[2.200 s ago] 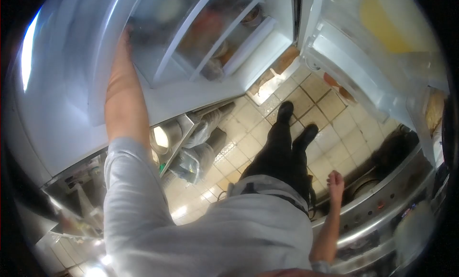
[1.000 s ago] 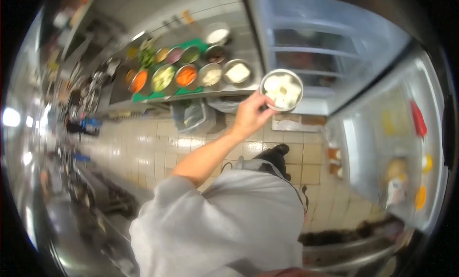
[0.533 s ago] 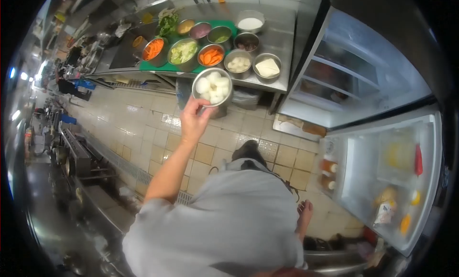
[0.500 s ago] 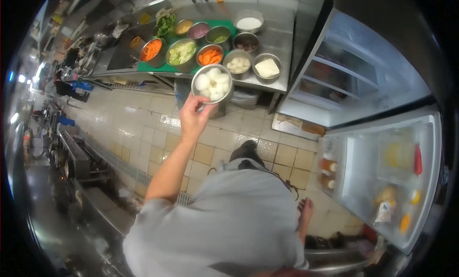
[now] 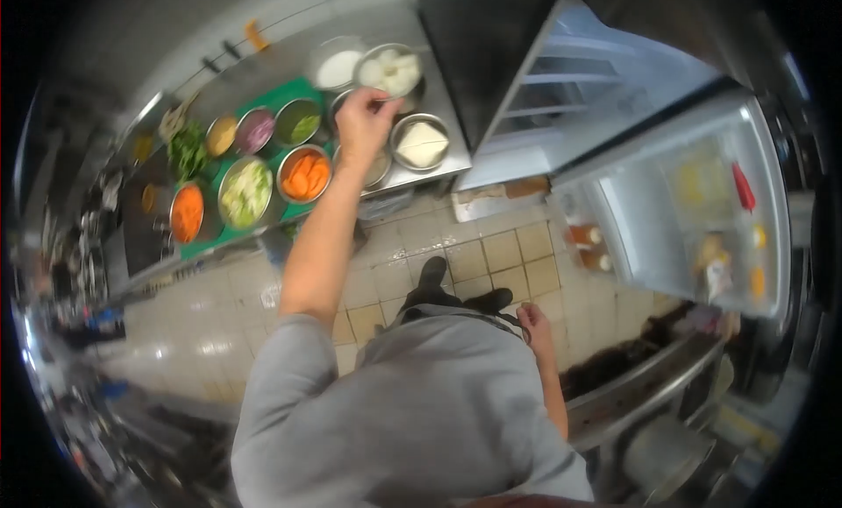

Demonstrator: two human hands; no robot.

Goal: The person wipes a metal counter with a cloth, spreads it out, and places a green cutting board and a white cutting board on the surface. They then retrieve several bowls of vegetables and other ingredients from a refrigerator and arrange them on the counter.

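Observation:
Over the steel counter, my left hand (image 5: pixel 366 128) pinches the rim of a metal bowl of white pieces (image 5: pixel 388 71). Next to that bowl stand a bowl of white powder (image 5: pixel 340 69) and a bowl with a white block (image 5: pixel 422 146). To the left are bowls of sliced carrot (image 5: pixel 305 175), chopped pale green vegetable (image 5: pixel 246 193) and orange strips (image 5: pixel 187 213). My right hand (image 5: pixel 534 322) hangs low beside my body, its fingers curled; whether it holds anything cannot be made out.
A fridge door (image 5: pixel 693 218) stands open at the right, with bottles and a red item on its inside. Leafy greens (image 5: pixel 187 151) and a green board (image 5: pixel 285 94) lie on the counter (image 5: pixel 373 25). Steel equipment (image 5: pixel 649 385) stands at the lower right.
The bowl of white pieces came out of the fridge area in my left hand and has moved from in front of the counter to over its back right part. The view has turned.

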